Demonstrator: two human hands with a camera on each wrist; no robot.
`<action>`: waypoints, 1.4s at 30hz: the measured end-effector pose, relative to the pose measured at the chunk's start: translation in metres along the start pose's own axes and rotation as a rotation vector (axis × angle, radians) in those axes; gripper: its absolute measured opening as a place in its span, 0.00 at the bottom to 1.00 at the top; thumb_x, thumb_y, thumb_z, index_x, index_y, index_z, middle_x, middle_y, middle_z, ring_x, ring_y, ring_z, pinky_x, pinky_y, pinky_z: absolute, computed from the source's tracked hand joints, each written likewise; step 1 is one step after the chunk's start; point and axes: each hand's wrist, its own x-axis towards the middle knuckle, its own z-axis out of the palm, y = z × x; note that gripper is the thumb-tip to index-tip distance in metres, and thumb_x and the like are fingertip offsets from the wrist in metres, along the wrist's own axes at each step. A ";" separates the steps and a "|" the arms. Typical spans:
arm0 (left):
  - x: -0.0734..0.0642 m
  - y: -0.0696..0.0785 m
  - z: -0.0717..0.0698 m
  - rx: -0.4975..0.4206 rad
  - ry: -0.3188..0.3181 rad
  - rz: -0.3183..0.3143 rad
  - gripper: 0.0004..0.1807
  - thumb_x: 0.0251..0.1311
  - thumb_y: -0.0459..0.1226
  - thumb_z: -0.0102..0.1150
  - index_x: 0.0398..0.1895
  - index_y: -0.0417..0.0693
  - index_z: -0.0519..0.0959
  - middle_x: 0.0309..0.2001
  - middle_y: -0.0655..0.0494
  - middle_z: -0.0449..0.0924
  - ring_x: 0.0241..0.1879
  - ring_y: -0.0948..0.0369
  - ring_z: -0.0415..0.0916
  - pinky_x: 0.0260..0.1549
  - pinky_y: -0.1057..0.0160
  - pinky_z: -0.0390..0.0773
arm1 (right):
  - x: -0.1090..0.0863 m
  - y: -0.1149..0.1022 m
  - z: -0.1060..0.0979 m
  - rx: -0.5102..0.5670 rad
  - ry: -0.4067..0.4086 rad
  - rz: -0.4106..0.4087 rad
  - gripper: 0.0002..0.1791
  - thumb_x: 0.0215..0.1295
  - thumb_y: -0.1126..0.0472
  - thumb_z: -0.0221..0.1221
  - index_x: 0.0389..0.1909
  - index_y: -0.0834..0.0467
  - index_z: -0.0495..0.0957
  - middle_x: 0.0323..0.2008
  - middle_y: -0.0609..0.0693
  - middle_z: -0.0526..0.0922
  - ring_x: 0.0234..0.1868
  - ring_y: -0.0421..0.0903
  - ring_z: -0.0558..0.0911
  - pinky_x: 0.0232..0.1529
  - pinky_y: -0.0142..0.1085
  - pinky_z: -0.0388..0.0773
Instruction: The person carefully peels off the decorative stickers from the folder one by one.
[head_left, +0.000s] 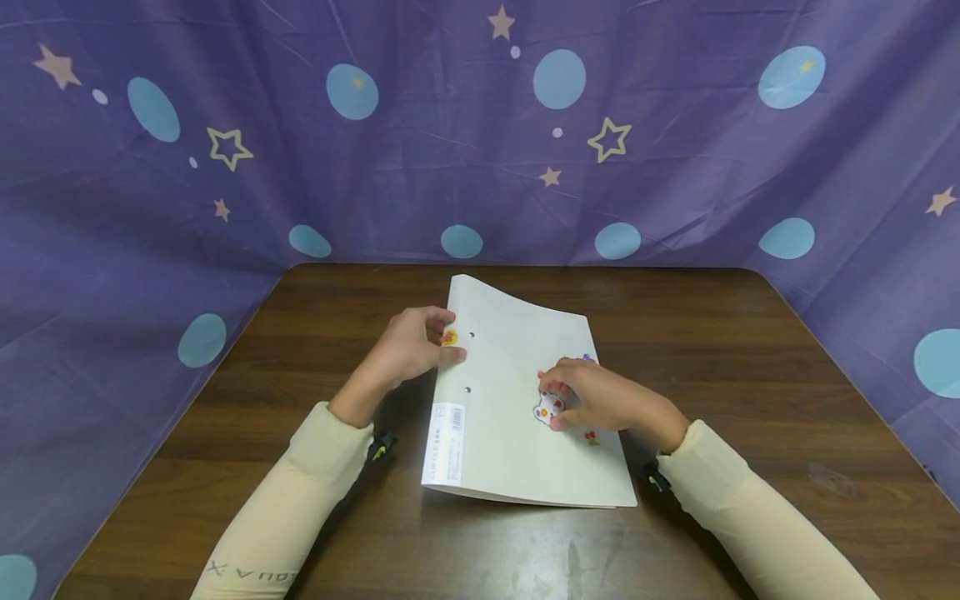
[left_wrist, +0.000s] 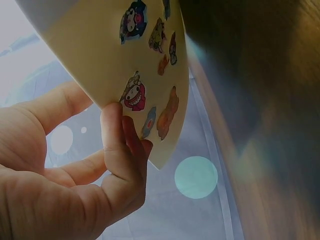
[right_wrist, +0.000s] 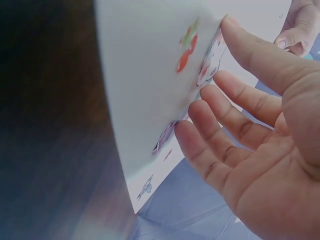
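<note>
A white clip file folder lies on the table, its spine to the left and slightly raised. My left hand grips the spine, thumb on the front and fingers on the far side, next to a yellow sticker. The left wrist view shows several cartoon stickers on the spine. Over the front cover, my right hand touches a white character sticker with thumb and fingertips, the fingers fairly extended. A red-and-green cherry sticker is beside it. The right hand partly hides other stickers.
The brown wooden table extends on both sides of the folder. A purple curtain with stars and blue spots hangs behind it. A small transparent scrap lies at the right. A printed label sits low on the spine.
</note>
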 end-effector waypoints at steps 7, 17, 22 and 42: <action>-0.001 0.001 0.000 -0.003 -0.003 -0.005 0.32 0.54 0.34 0.77 0.63 0.41 0.78 0.53 0.43 0.78 0.50 0.49 0.75 0.42 0.58 0.81 | 0.000 -0.001 0.001 0.010 0.001 0.010 0.19 0.59 0.56 0.75 0.48 0.56 0.83 0.49 0.46 0.80 0.48 0.45 0.79 0.54 0.43 0.75; 0.000 -0.001 0.000 -0.005 -0.005 -0.012 0.32 0.55 0.34 0.76 0.64 0.40 0.77 0.54 0.42 0.78 0.51 0.49 0.75 0.44 0.57 0.82 | 0.001 -0.002 0.004 -0.045 0.003 -0.012 0.16 0.58 0.56 0.75 0.44 0.52 0.83 0.40 0.40 0.79 0.43 0.41 0.76 0.51 0.39 0.76; 0.000 -0.002 -0.001 -0.006 -0.015 -0.014 0.32 0.54 0.34 0.76 0.64 0.39 0.76 0.54 0.41 0.77 0.50 0.49 0.76 0.43 0.58 0.83 | 0.002 -0.013 0.006 -0.214 -0.007 -0.067 0.10 0.62 0.56 0.73 0.41 0.54 0.83 0.35 0.42 0.80 0.37 0.39 0.75 0.51 0.42 0.79; 0.002 -0.003 -0.002 -0.010 -0.012 -0.013 0.33 0.54 0.34 0.76 0.64 0.39 0.76 0.54 0.41 0.77 0.49 0.49 0.76 0.40 0.60 0.84 | 0.000 -0.024 0.009 -0.507 0.097 -0.171 0.03 0.67 0.59 0.67 0.33 0.52 0.84 0.32 0.44 0.84 0.35 0.44 0.81 0.39 0.40 0.79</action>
